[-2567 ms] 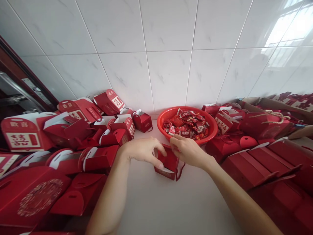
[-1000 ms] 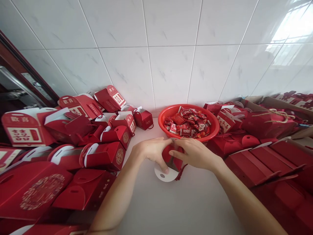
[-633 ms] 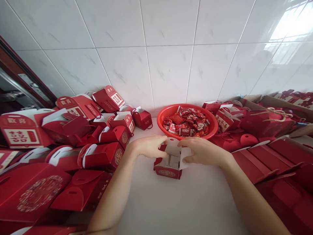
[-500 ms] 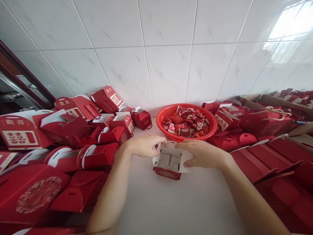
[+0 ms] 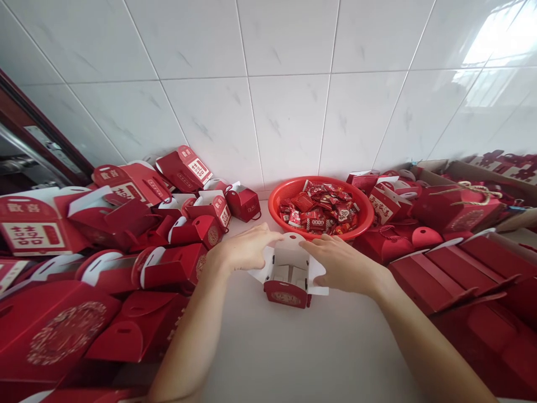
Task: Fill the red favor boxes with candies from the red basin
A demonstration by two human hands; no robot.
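A small red paper gift box (image 5: 286, 296) with a white inside stands on the white table, its top open and its flaps spread outward. My left hand (image 5: 245, 250) is closed at the back left corner, fingertips on the edge of the raised rear flap. At the back right, my right hand (image 5: 344, 262) has its fingers on the rear flap and its thumb by the right side flap. Dark slots show at the box's inner corners. Just behind is a red plastic basket (image 5: 274, 215) of red-wrapped candies (image 5: 321, 210).
Many red gift boxes (image 5: 168, 268) crowd the left side, some with their tops open. More red boxes (image 5: 444, 268) lie on the right, near a red bag with rope handles (image 5: 457, 207). A tiled wall (image 5: 289, 112) rises behind the white table (image 5: 310, 352).
The side flaps now stand farther out, and the rounded rear and front flaps show more. My left hand's fingers have risen slightly along the rear flap. The box has barely moved.
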